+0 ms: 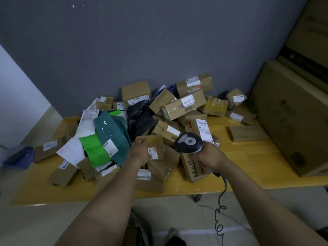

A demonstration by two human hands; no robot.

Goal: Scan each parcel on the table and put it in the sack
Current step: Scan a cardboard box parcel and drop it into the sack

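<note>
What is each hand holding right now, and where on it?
The left hand grips a small brown parcel by its left end; the right hand holds the barcode scanner by its handle.

Cardboard parcels (184, 105), glossy wooden table (252, 157)

Parcels (182, 105) are heaped right back to the wall (159, 41), so there's no way through the middle. A big carton (292, 118) blocks the right end. There's bare table (252, 166) front right, this side of the flat cardboard (246, 134), and a thin strip along the front edge, where the scanner (189, 142) cord (220, 210) dangles.
</note>
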